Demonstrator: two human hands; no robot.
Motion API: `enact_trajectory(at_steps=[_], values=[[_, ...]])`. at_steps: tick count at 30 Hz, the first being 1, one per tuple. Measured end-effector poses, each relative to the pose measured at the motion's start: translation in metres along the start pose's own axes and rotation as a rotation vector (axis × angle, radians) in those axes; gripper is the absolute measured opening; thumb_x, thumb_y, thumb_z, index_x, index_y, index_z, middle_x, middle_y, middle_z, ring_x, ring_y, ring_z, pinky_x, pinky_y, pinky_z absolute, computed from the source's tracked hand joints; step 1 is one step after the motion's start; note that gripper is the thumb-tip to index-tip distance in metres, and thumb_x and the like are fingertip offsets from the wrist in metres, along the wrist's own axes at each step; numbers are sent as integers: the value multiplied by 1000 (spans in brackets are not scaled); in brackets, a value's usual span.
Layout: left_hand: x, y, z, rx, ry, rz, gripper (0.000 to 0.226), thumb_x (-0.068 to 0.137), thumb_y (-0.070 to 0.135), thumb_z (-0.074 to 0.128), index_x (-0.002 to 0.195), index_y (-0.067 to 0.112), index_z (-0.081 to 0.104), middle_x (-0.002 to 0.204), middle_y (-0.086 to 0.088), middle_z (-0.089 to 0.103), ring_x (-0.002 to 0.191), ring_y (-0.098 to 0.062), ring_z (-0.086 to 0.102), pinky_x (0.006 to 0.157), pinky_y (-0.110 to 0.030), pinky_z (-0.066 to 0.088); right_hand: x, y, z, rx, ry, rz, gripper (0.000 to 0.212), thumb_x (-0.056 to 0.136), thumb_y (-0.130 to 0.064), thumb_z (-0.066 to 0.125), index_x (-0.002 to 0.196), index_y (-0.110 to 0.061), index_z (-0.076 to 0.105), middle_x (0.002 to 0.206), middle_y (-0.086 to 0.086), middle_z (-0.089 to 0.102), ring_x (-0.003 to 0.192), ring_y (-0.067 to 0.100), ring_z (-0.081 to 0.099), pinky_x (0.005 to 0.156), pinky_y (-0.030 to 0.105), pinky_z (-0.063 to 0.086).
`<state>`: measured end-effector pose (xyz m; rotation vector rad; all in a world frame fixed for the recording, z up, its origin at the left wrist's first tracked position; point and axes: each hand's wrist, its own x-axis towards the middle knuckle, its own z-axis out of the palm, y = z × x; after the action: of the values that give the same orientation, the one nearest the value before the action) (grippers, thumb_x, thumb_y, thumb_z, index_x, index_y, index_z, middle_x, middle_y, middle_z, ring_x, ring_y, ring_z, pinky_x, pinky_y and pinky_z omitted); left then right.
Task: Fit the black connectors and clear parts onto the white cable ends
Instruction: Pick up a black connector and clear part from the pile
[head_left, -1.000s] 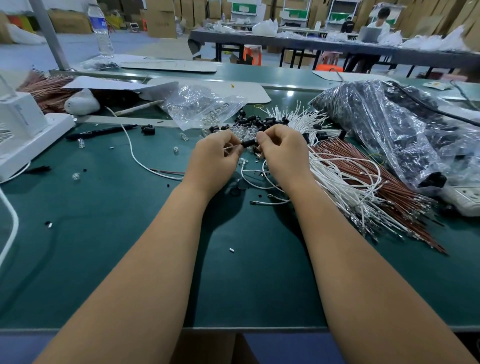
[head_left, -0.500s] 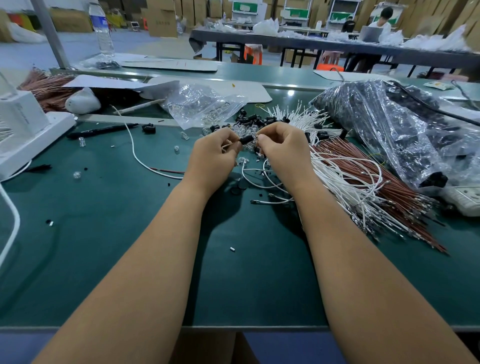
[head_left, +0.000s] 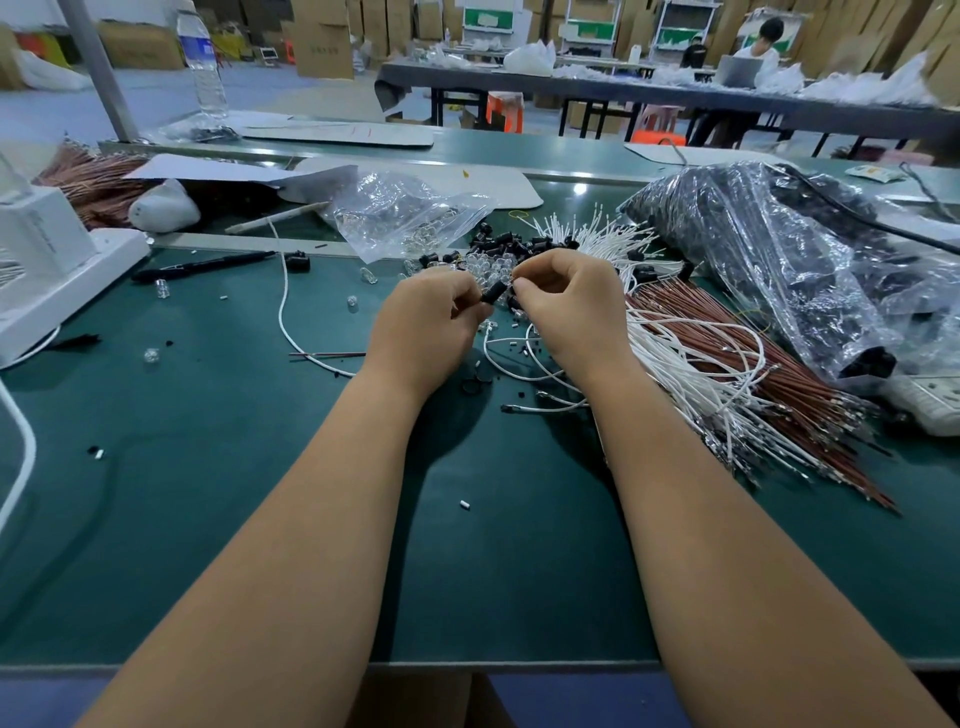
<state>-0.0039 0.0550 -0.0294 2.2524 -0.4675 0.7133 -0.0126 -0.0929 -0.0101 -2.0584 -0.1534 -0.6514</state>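
Left hand (head_left: 423, 325) and right hand (head_left: 569, 306) meet fingertip to fingertip, both pinching one black connector (head_left: 493, 292) above the green mat (head_left: 260, 519). Loose connectors and clear parts (head_left: 480, 265) lie just behind; white cables (head_left: 670, 353) spread rightward.

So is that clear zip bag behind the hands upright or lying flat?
Lying flat. The clear bag lies crumpled on its side on the green table, clear parts showing through it. Whether its mouth is sealed, cannot tell.
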Motion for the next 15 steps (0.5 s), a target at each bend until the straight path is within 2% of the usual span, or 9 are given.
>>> enact_trajectory(at_steps=[3, 7, 11, 15], values=[[1, -1, 0, -9, 4, -9, 14, 83, 18, 70, 75, 8, 65, 75, -2, 60, 70, -22, 55, 68, -36, 48, -1, -1, 0, -24, -5, -50, 6, 83, -14, 68, 83, -18, 73, 69, -15, 64, 64, -1, 60, 68, 18, 52], [0, 2, -1, -72, 12, -24, 10, 83, 15, 71, 81, 5, 72, 72, -4, 64, 67, -20, 57, 64, -31, 45, 0, 0, -2, -15, -4, -44, 11, 88, -11, 65, 81, -19, 66, 68, -14, 60, 64, 1, 56, 65, 18, 47], [-1, 6, -1, -253, -19, -93, 6, 84, 10, 71, 83, 4, 74, 59, 8, 56, 51, 1, 45, 56, -16, 36, 1, 0, -1, 29, -40, 14, 11, 93, -8, 58, 85, -14, 62, 69, -6, 60, 71, 19, 62, 66, 27, 49], [-2, 9, -2, -337, -26, -143, 8, 86, 8, 68, 84, 4, 74, 55, 7, 53, 47, 0, 40, 52, -13, 31, 1, -2, 0, 68, -64, 38, 10, 94, -7, 57, 86, -13, 61, 74, 0, 63, 78, 26, 66, 75, 39, 55]])
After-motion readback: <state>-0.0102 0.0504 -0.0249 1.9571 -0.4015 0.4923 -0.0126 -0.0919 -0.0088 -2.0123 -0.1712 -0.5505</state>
